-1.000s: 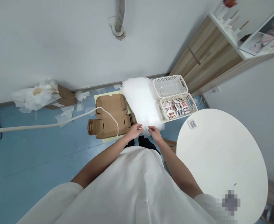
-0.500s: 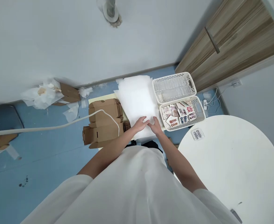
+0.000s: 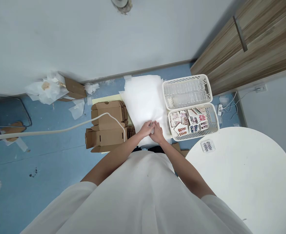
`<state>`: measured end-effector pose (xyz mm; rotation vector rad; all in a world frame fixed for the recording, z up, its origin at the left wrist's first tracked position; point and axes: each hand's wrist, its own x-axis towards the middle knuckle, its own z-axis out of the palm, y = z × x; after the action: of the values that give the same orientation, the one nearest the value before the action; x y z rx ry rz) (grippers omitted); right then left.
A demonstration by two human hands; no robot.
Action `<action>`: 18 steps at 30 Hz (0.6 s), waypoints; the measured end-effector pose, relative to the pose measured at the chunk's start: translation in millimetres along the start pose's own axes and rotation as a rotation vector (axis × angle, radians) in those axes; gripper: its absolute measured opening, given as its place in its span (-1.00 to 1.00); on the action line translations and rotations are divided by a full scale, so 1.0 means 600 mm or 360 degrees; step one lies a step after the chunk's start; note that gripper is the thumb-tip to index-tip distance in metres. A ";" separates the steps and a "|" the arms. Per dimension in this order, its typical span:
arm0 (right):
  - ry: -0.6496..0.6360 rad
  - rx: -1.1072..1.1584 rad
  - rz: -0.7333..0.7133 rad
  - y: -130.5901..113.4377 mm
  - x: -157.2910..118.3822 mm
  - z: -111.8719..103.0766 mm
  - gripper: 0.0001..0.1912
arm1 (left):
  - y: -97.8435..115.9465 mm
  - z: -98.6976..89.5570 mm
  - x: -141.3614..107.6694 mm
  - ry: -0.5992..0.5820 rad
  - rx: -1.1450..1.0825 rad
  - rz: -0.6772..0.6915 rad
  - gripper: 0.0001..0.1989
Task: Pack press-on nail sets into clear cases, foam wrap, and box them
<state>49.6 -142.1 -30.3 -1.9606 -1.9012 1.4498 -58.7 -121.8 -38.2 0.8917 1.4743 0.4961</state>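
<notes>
Both hands meet over the near part of a stack of thin white sheets [image 3: 143, 97]. My left hand [image 3: 146, 128] has its fingers curled around something small and pale between the hands, too small to make out. My right hand [image 3: 157, 132] lies against it from the right, fingers bent over the same spot. To the right of the sheets is a white basket [image 3: 194, 136] holding cards of coloured press-on nails [image 3: 182, 129]. Behind it a second white basket [image 3: 166, 97] holds clear plastic cases [image 3: 187, 94]. Flattened brown boxes [image 3: 111, 139] lie left of the sheets.
A round white table [image 3: 242, 175] at the right bears a clear case of nails [image 3: 207, 146]. A pale cable [image 3: 67, 130] arches over the brown boxes. Crumpled white wrapping [image 3: 45, 89] and a carton [image 3: 75, 88] sit by the wall. A power strip [image 3: 220, 110] lies near the cabinet.
My hands have drawn together, and the right fingers now fold in beside the left ones. A small pale thing shows between them. The camera view has shifted slightly.
</notes>
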 end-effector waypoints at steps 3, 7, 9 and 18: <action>-0.0030 -0.0054 -0.0086 -0.010 -0.007 0.002 -0.28 | -0.002 -0.005 0.002 0.0054 -0.0080 0.0009 -0.76; 0.0055 0.0016 -0.0216 -0.011 -0.018 0.003 -0.38 | -0.014 -0.012 0.005 0.0283 -0.0186 -0.0049 -0.81; 0.0241 0.0122 -0.0214 -0.007 -0.021 0.000 -0.44 | -0.020 -0.016 0.006 0.0335 -0.0216 -0.0019 -0.80; 0.0554 0.0586 -0.0340 -0.013 -0.014 -0.030 -0.56 | -0.018 -0.031 -0.025 0.0246 -0.0199 0.0080 -0.78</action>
<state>56.6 -137.5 -10.9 -1.6539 -1.5149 1.2011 -80.7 -136.0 -34.2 0.8077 1.5451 0.6996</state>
